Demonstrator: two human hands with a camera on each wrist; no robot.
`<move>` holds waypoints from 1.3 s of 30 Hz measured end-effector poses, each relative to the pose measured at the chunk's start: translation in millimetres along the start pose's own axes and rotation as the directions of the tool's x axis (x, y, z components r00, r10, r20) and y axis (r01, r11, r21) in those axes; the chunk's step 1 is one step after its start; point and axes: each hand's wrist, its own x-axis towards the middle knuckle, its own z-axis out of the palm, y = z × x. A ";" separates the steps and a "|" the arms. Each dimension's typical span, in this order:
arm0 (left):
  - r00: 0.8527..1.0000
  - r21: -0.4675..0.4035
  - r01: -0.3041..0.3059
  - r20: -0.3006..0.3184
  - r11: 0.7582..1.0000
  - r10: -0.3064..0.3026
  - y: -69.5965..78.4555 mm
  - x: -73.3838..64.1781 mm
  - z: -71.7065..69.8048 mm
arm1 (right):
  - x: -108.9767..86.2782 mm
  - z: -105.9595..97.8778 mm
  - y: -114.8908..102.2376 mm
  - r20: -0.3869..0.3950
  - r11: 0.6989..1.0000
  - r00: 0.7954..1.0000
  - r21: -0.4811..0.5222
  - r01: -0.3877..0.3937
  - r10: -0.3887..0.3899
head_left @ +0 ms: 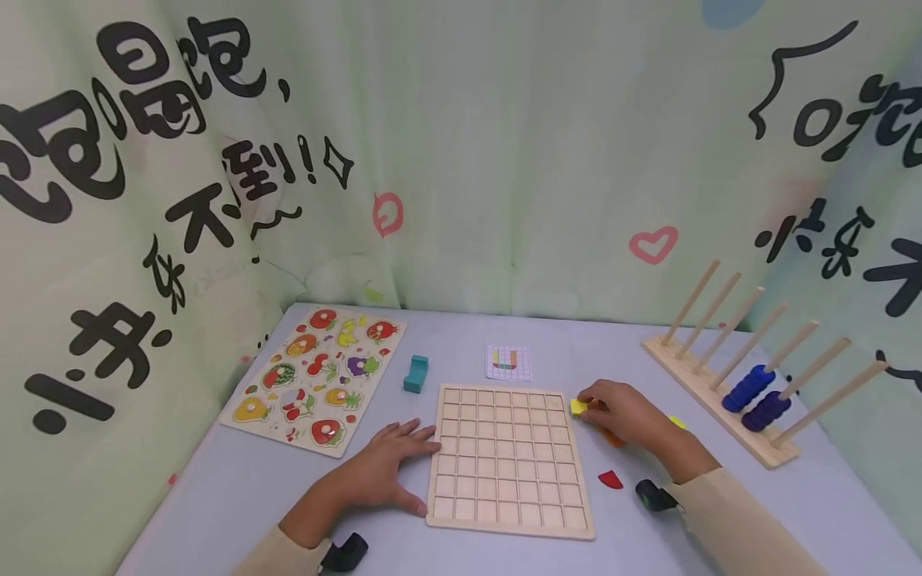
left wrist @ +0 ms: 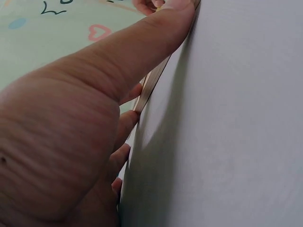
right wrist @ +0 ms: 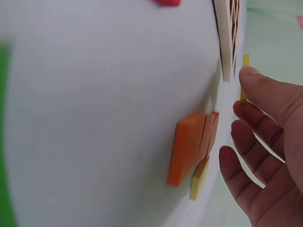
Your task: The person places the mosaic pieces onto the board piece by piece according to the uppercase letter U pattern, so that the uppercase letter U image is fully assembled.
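Observation:
A wooden grid board (head_left: 507, 464) lies flat on the table, its squares bare. My left hand (head_left: 378, 472) rests at the board's left side, fingers spread, with the thumb and fingertips touching the edge. Just off the board's upper right side, my right hand (head_left: 627, 408) pinches a flat yellow piece (head_left: 579, 408) between thumb and index finger. The right wrist view shows this yellow piece (right wrist: 245, 60) edge-on, the other fingers loosely bent. Orange pieces (right wrist: 189, 146) lie on the table under that hand, beside a pale yellow piece (right wrist: 199, 178).
A red piece (head_left: 611, 479) lies right of the board. Behind the board is a small pattern card (head_left: 508, 362). A teal block (head_left: 415, 374) and a fruit puzzle board (head_left: 317, 376) are at left. At right stands a peg rack (head_left: 720, 400) with blue and purple beads.

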 end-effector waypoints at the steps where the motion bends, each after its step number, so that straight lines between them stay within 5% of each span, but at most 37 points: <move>1: 1.000 -0.002 -0.003 -0.001 1.000 0.003 0.5 0.4 -0.2 | 1.0 -0.2 -2.8 0.003 1.000 1.000 0.007 -0.004 0.004; 21: 0.999 0.039 0.007 -0.054 0.999 -0.005 6.4 -0.2 1.7 | 29.6 3.9 -57.7 0.034 0.995 0.995 0.038 0.087 -0.089; 39: 0.999 0.001 0.015 -0.033 1.000 -0.015 3.4 -0.4 2.9 | 56.2 28.5 -94.0 0.074 0.970 0.967 0.010 0.245 -0.245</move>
